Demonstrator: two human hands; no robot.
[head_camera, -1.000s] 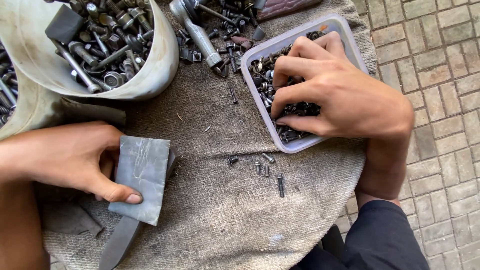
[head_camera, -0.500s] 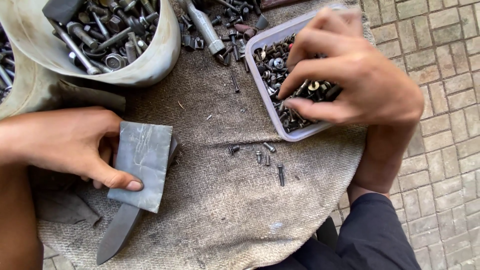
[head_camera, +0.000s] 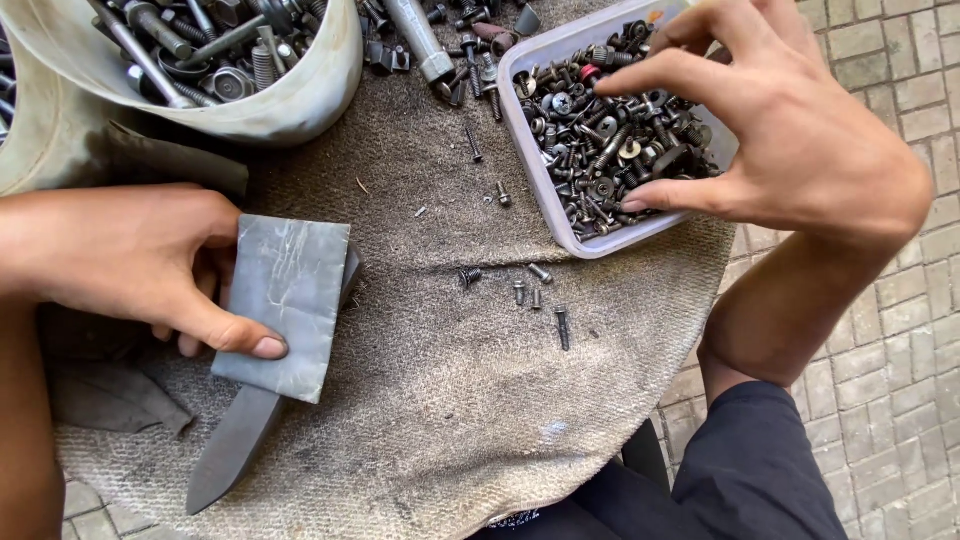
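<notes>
Under the right hand (head_camera: 800, 140) sat a pale rectangular plastic tray (head_camera: 530, 160) heaped with dark screws, nuts and washers (head_camera: 600, 150); the hand hovered spread, fingers and thumb apart over the heap, gripping nothing that could be made out. Toward the person from that tray, a few loose dark screws (head_camera: 530, 290) lay on the coarse grey burlap-covered table (head_camera: 450, 400). The left hand (head_camera: 130, 260) pressed a flat grey rectangular block (head_camera: 285, 300) onto the cloth, thumb on its near edge, fingers curled behind. A dark metal blade (head_camera: 230, 450) jutted from beneath the block. Beyond that hand stood a round pale bowl (head_camera: 300, 100) of bolts.
</notes>
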